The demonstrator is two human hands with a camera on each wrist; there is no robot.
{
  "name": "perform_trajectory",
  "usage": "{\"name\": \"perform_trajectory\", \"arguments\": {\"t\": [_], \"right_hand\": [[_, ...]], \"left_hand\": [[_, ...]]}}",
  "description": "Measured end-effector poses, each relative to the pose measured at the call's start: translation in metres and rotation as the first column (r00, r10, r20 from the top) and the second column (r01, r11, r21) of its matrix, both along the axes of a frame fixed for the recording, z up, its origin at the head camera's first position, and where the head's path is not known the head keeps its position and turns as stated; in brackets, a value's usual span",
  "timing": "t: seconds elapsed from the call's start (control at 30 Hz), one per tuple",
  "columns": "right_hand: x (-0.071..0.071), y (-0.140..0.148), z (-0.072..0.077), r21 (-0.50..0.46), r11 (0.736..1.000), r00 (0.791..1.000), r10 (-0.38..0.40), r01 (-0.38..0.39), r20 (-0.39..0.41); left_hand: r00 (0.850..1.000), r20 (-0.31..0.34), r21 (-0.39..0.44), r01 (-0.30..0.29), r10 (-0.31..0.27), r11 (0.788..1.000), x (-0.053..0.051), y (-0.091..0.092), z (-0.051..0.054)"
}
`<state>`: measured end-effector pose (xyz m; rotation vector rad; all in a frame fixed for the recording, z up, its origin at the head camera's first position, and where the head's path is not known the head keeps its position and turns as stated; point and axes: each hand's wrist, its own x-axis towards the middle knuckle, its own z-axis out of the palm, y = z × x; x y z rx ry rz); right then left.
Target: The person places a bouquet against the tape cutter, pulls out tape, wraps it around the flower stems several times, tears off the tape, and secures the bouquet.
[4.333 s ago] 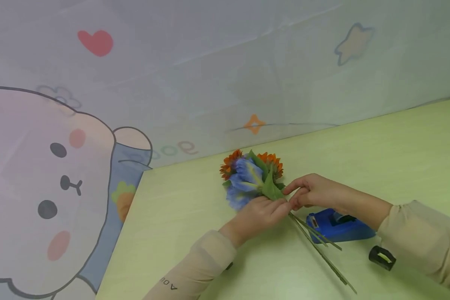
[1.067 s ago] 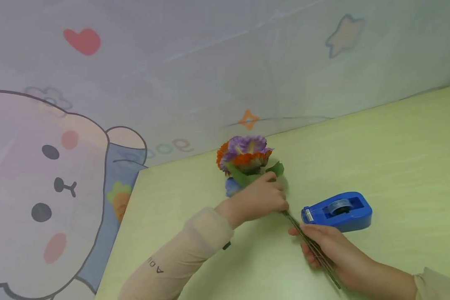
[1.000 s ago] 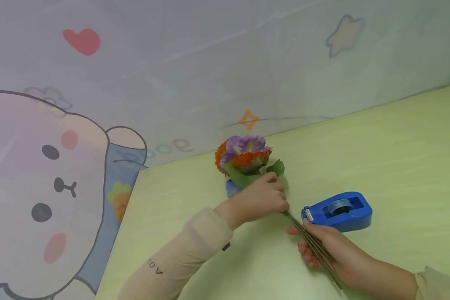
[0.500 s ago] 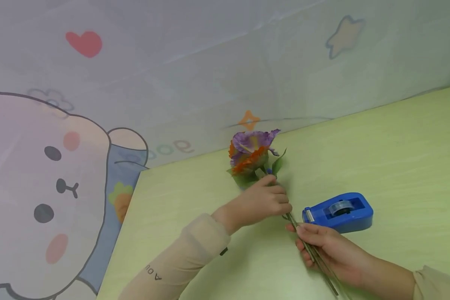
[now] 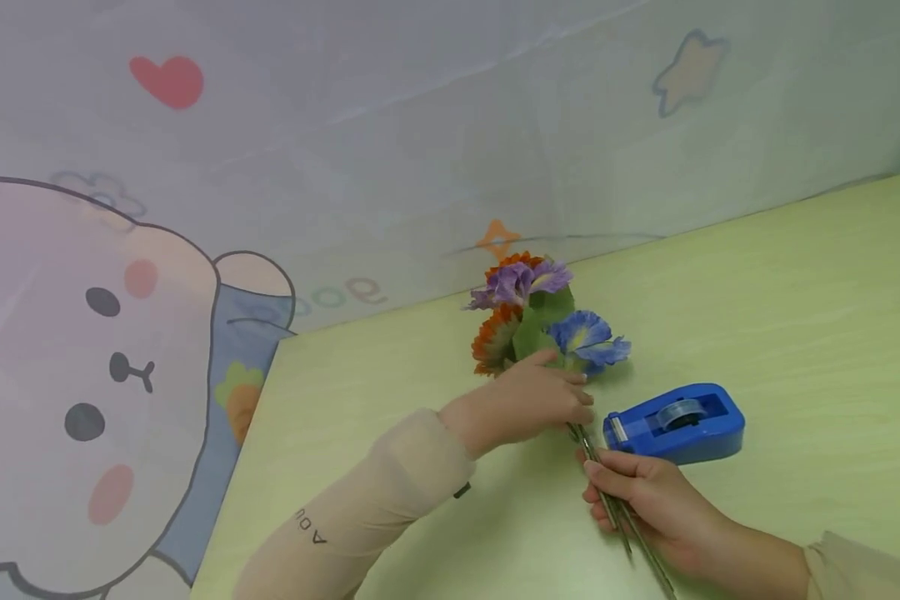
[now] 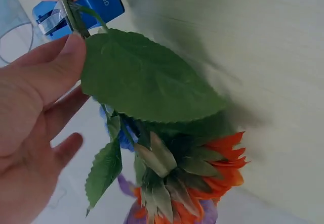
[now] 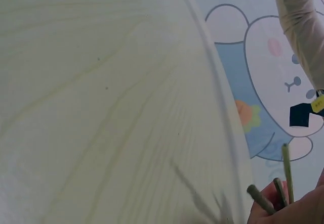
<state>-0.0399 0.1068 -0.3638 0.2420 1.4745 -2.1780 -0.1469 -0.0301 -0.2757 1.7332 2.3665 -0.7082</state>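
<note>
A bunch of artificial flowers, with orange, purple and blue blooms (image 5: 587, 337) and green leaves (image 6: 152, 77), slants over the table. My right hand (image 5: 663, 508) grips the lower stems (image 5: 607, 500) between thumb and fingers; in the right wrist view, cut stem ends (image 7: 260, 198) stick out past the hand. My left hand (image 5: 528, 402) is higher, just below the blooms. In the left wrist view its thumb presses the stems against the index finger, while the other fingers are spread loosely. An orange flower (image 6: 223, 168) shows its green underside there.
A blue tape dispenser (image 5: 675, 423) with a roll of clear tape stands on the pale green table (image 5: 795, 350), right beside the stems and above my right hand. Behind the table hangs a printed cloth (image 5: 420, 150) with a cartoon bear.
The bunch has turned between my hands: the blue flower now shows on the right and the purple blooms sit at the top. The left fingers have loosened and spread. The dispenser stays put this last second.
</note>
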Motion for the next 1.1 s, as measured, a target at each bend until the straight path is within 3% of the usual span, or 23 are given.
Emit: {"name": "perform_trajectory", "arguments": {"t": [0.13,0.23,0.47,0.6,0.7,0.9,1.1], "right_hand": [[0.001,-0.003,0.003,0.068,0.997,0.999,-0.040,0.039,0.019],[0.001,-0.003,0.004,0.109,0.992,0.998,-0.060,0.057,0.027],[0.000,-0.004,0.005,0.137,0.988,0.996,-0.079,0.074,0.029],[-0.001,-0.002,0.005,0.114,0.992,0.998,-0.060,0.057,0.021],[-0.003,0.000,0.005,0.066,0.997,0.999,-0.040,0.039,0.019],[-0.005,0.006,0.003,-0.070,0.997,1.000,0.017,-0.016,0.019],[-0.006,0.011,0.002,-0.104,0.994,0.999,0.043,-0.041,0.021]], "left_hand": [[0.981,0.174,-0.021,-0.079,0.081,0.997,-0.008,0.003,0.001],[0.974,0.206,-0.019,-0.091,0.093,0.996,-0.011,0.004,0.000],[0.998,0.058,0.015,-0.005,0.004,1.000,-0.011,0.006,-0.007],[0.995,-0.060,0.028,0.079,-0.077,0.996,-0.011,0.006,-0.012],[0.981,-0.147,0.053,0.140,-0.131,0.989,-0.011,0.004,-0.014],[0.929,-0.292,0.127,0.271,-0.225,0.954,-0.010,-0.002,-0.016],[0.901,-0.347,0.243,0.355,-0.260,0.903,-0.010,-0.009,-0.016]]}}
